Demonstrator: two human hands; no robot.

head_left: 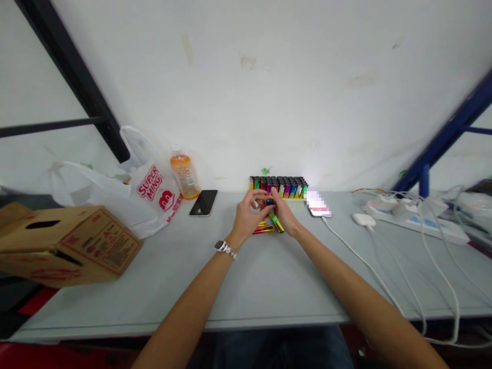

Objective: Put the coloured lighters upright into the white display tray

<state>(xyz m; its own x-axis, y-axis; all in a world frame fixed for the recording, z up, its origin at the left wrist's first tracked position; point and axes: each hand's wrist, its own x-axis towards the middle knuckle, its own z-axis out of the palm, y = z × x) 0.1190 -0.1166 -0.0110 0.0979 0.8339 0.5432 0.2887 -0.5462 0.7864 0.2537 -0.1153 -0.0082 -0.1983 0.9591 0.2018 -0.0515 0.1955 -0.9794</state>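
Close together over the table's middle, both hands work at a lighter (pixel 275 220) with a shiny yellow-green body and a dark blue top. My left hand (pixel 248 211), with a watch (pixel 226 249) on its wrist, pinches near the lighter's top end. Fingers of my right hand (pixel 285 215) close around its other side and partly cover it. Shiny red and gold lighter-like pieces (pixel 263 230) lie on the table just below the hands. Behind them stands a tray packed with upright lighters (pixel 286 187) in many colours with black tops, partly hidden by my fingers.
Left on the grey table (pixel 253 287) are a cardboard box (pixel 96 246), a white plastic bag (pixel 142 200), an orange-labelled bottle (pixel 184 174) and a dark phone (pixel 203 203). To the right lie a charging phone (pixel 318 204), a white charger (pixel 363 220), a power strip (pixel 418 220) and loose cables.
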